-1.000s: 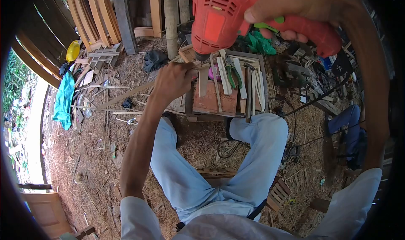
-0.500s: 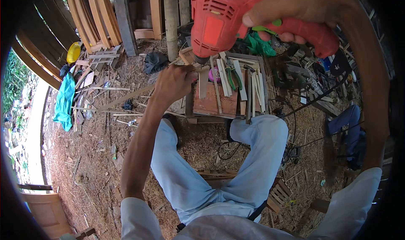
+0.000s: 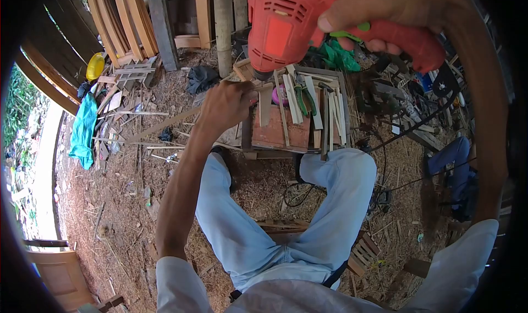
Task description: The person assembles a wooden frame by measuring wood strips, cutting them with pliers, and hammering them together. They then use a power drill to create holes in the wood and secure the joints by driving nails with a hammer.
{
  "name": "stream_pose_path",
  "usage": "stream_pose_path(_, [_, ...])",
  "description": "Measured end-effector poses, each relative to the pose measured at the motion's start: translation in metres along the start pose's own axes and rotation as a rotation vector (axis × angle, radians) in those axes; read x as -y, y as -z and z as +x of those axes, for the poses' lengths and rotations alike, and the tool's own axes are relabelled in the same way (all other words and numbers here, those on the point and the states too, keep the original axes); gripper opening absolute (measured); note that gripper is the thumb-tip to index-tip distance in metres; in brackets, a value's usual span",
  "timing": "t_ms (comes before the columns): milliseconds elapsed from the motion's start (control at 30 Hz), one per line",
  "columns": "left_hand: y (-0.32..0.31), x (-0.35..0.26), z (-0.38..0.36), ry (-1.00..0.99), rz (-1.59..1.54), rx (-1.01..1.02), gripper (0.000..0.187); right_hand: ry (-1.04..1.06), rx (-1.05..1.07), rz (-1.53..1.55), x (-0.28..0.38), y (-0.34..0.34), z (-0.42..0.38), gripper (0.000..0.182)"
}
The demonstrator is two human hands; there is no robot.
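My right hand (image 3: 385, 10) is wrapped around the handle of a red power drill (image 3: 280, 32) at the top of the view, thumb along its body. The drill's dark nose points down, close by the fingertips of my left hand (image 3: 226, 105). Those fingers are closed on a long thin wooden strip (image 3: 165, 127), which runs out to the lower left past my wrist. Where the drill's tip meets the wood is hard to make out. Below lies a low wooden workbench (image 3: 278, 131) bearing several cut strips, green-handled pliers (image 3: 304, 101) and a hammer (image 3: 324, 86).
A black cord (image 3: 410, 129) curves down on the right from near the drill handle. Wood shavings and scraps cover the ground (image 3: 121, 203). Planks (image 3: 132, 21) lean at the back left, near a yellow helmet-like object (image 3: 95, 67) and a teal cloth (image 3: 83, 131).
The drill and my right hand have shifted very slightly in the view. My left hand keeps its grip on the strip.
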State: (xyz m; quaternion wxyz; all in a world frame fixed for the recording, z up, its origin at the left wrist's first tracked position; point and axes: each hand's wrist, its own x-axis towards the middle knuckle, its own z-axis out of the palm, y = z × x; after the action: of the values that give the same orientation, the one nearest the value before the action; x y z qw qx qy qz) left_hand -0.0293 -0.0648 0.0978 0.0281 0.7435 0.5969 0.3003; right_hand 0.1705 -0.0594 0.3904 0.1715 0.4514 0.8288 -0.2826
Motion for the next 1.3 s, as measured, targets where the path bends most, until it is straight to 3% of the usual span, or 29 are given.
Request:
stream_pose_path(200, [-0.003, 0.004, 0.001, -0.049, -0.041, -0.045, 0.014, 0.017, 0.007, 0.032, -0.005, 0.001, 0.000, 0.063])
stream_pose_path(267, [-0.002, 0.003, 0.001, -0.041, -0.043, -0.043, 0.015, 0.154, 0.096, 0.113, -0.005, 0.004, -0.008, 0.062])
stream_pose_path(400, [-0.004, 0.007, 0.001, -0.063, -0.065, -0.049, 0.015, 0.016, 0.049, 0.021, -0.002, 0.001, 0.005, 0.063])
stream_pose_path(600, [-0.002, 0.004, 0.001, -0.049, -0.053, -0.046, 0.016, 0.046, 0.034, 0.065, -0.005, 0.002, 0.000, 0.061])
stream_pose_path(667, [-0.003, 0.005, 0.001, -0.050, -0.059, -0.041, 0.016, 0.156, 0.106, 0.111, -0.008, 0.005, -0.003, 0.060])
stream_pose_path(1300, [-0.004, 0.008, 0.002, -0.049, -0.052, -0.040, 0.016, 0.166, 0.124, 0.128, -0.015, 0.007, 0.007, 0.059])
